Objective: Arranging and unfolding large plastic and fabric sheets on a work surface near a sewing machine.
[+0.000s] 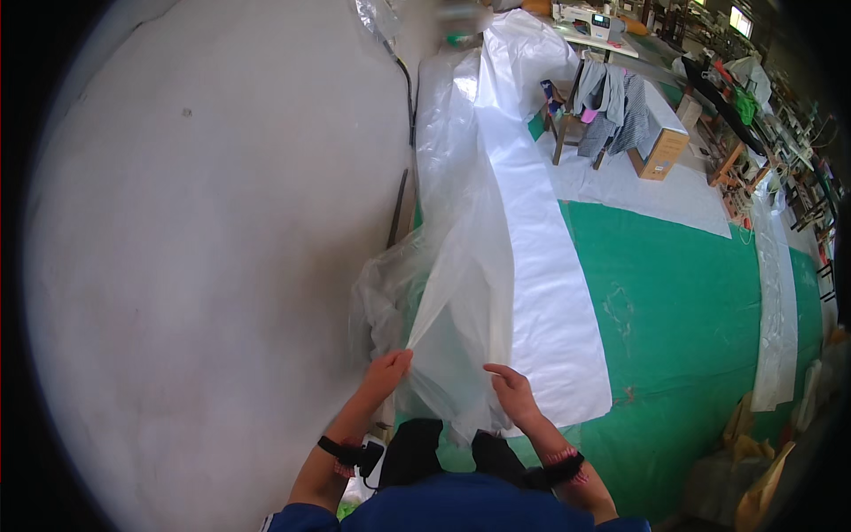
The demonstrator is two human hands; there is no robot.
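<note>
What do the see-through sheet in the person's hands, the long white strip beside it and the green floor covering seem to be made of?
The see-through sheet looks like thin plastic film: translucent, glossy, crumpling in soft folds where the left hand and right hand hold it. The white strip seems an opaque sheet, perhaps woven plastic or coated fabric; its weave is not discernible. The green floor covering appears a smooth, matte mat or tarpaulin, slightly scuffed.

- Even, soft daylight; no hard shadows.
- Mild glare on clear plastic sheet (448, 266).
- Strong fisheye bending, black vignette at rim.
- Top edge smeared, far benches (736, 133) soft.
</note>
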